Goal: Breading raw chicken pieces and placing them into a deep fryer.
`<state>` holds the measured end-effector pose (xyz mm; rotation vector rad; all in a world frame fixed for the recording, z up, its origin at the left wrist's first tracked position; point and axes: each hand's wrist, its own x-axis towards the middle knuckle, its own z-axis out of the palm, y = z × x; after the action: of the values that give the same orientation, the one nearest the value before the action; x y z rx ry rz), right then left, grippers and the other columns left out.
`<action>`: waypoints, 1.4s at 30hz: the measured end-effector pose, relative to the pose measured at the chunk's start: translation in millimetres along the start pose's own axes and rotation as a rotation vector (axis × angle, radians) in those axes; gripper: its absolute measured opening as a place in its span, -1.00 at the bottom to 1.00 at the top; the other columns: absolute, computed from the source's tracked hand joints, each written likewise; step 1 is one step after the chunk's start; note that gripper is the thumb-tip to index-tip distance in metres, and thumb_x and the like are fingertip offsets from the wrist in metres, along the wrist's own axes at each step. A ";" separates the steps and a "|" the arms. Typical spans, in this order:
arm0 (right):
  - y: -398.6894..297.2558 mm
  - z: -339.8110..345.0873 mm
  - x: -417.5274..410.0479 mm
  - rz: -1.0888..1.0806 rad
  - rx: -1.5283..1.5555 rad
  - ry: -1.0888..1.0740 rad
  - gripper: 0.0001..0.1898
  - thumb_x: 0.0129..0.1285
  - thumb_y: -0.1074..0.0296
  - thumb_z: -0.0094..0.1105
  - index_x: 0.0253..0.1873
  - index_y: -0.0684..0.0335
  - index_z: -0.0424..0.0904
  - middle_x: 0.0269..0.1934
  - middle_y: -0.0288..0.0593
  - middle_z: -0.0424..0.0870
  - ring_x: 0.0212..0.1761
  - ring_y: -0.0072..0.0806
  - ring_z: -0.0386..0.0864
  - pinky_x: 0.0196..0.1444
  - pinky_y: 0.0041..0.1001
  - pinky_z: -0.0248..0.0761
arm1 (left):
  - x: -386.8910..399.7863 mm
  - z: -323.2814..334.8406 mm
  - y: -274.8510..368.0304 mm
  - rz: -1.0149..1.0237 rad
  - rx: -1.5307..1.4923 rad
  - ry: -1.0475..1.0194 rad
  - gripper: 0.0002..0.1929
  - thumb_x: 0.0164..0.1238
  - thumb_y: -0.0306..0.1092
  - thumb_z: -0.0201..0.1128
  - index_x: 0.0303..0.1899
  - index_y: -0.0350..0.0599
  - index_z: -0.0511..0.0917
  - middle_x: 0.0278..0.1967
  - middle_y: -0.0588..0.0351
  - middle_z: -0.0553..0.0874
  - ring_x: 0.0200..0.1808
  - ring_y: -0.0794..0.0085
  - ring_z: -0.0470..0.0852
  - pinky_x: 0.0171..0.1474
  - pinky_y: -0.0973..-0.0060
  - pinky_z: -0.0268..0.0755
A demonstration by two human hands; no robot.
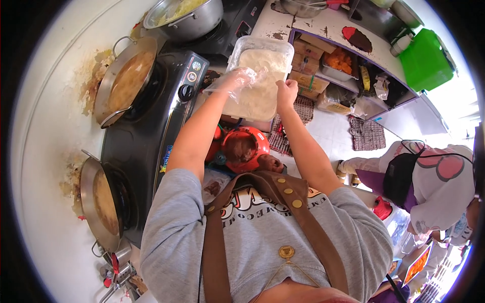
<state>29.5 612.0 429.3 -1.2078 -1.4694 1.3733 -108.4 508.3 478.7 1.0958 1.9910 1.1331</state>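
Note:
A clear plastic tub (235, 53) filled with pale flour-like powder (261, 94) is in front of me, beside the stove. My left hand (242, 78), in a loose clear plastic glove, reaches into the powder. Its fingers are blurred and powdery, so I cannot make out whether they grip anything. At the tub's right rim is my right hand (287, 92), bare, with its fingers curled closed on the edge.
On the left, a black gas stove (140, 147) carries two wide metal pans of oil, one far (127, 81), one near (100, 204). A large pot (193, 21) stands beyond. Below the tub sits an orange gas cylinder (246, 149). Another person (435, 178) bends at the right.

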 end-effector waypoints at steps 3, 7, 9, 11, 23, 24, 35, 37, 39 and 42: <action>-0.3 1.6 0.0 0.016 0.043 -0.015 -0.72 -0.13 0.31 0.14 -0.34 0.34 0.33 -0.26 0.04 0.36 -0.20 -0.14 0.34 -0.06 -0.33 0.22 | -3.7 -4.6 -11.7 0.211 0.310 0.205 -0.75 0.09 -0.25 0.08 -0.31 -0.26 0.46 -0.28 -0.13 0.59 -0.17 0.05 0.54 -0.14 0.30 0.37; 1.3 -4.4 2.1 0.017 0.002 0.015 -0.72 -0.13 0.31 0.15 -0.34 0.34 0.33 -0.25 0.04 0.36 -0.19 -0.14 0.34 -0.06 -0.33 0.22 | -28.5 12.8 -6.8 0.152 0.845 0.172 -0.77 0.05 -0.26 0.10 -0.35 -0.25 0.48 -0.34 -0.14 0.59 -0.21 0.03 0.55 -0.17 0.28 0.38; 1.6 -5.9 3.7 0.023 -0.013 0.022 -0.71 -0.13 0.30 0.15 -0.33 0.34 0.33 -0.25 0.04 0.36 -0.19 -0.14 0.34 -0.06 -0.33 0.22 | -42.3 22.2 -7.1 0.234 0.925 0.097 -0.78 0.04 -0.27 0.10 -0.37 -0.24 0.48 -0.37 -0.13 0.59 -0.22 0.02 0.55 -0.18 0.27 0.38; 2.0 -3.6 3.0 0.018 0.012 0.022 -0.71 -0.13 0.30 0.15 -0.33 0.34 0.34 -0.26 0.04 0.36 -0.19 -0.14 0.34 -0.06 -0.33 0.22 | -50.1 34.1 -1.1 0.142 0.682 -0.115 -0.79 0.00 -0.30 0.14 -0.36 -0.23 0.48 -0.40 -0.10 0.60 -0.23 0.01 0.55 -0.20 0.25 0.39; 10.2 -1.1 7.2 0.027 0.048 -0.010 -0.71 -0.12 0.30 0.16 -0.34 0.35 0.34 -0.27 0.03 0.36 -0.20 -0.15 0.33 -0.07 -0.34 0.22 | -3.3 28.1 -13.7 0.030 -0.577 0.049 -0.60 0.09 -0.32 0.22 -0.04 -0.31 0.44 -0.17 0.07 0.56 -0.08 0.35 0.49 -0.05 0.47 0.30; 10.0 -2.3 6.8 0.029 0.048 -0.003 -0.71 -0.12 0.30 0.16 -0.34 0.35 0.34 -0.27 0.03 0.36 -0.20 -0.15 0.33 -0.07 -0.34 0.22 | 1.4 28.4 -12.0 0.030 -0.576 0.042 -0.60 0.09 -0.32 0.22 -0.04 -0.31 0.44 -0.17 0.07 0.56 -0.08 0.35 0.49 -0.05 0.47 0.30; 8.1 -9.1 7.0 0.039 0.051 0.027 -0.72 -0.14 0.32 0.15 -0.35 0.34 0.33 -0.27 0.02 0.35 -0.21 -0.17 0.32 -0.09 -0.35 0.22 | 35.0 57.3 -7.7 -0.229 0.239 0.201 -0.56 0.23 -0.09 -0.05 0.07 -0.14 0.33 -0.08 -0.16 0.52 -0.04 0.14 0.49 -0.03 0.32 0.31; 1.2 -6.4 1.5 0.013 0.038 0.060 -0.72 -0.15 0.32 0.17 -0.37 0.35 0.35 -0.31 -0.03 0.37 -0.26 -0.25 0.33 -0.13 -0.39 0.23 | 26.1 38.6 10.5 -0.252 0.273 0.106 -0.55 0.22 -0.07 0.00 0.11 -0.03 0.33 -0.11 -0.07 0.54 -0.10 0.30 0.52 -0.09 0.41 0.32; -4.6 -0.3 -6.0 -0.009 0.024 0.075 -0.73 -0.16 0.31 0.19 -0.39 0.35 0.37 -0.35 -0.08 0.39 -0.31 -0.33 0.33 -0.17 -0.43 0.24 | 21.9 16.3 -2.1 -0.167 0.014 0.053 -0.55 0.14 -0.15 0.05 0.08 -0.06 0.36 -0.25 0.02 0.60 -0.27 0.39 0.55 -0.23 0.48 0.35; -3.7 -1.6 -3.1 0.001 0.040 0.021 -0.72 -0.14 0.34 0.16 -0.35 0.35 0.33 -0.26 0.03 0.35 -0.21 -0.15 0.33 -0.08 -0.35 0.21 | 9.7 18.7 -7.0 0.001 0.151 0.222 -0.60 0.12 -0.22 0.06 0.03 -0.07 0.42 -0.30 0.00 0.61 -0.34 0.37 0.57 -0.27 0.42 0.38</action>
<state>31.4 609.5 433.4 -1.1947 -1.4209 1.3802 -100.8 522.0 463.0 1.0850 2.2797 1.1631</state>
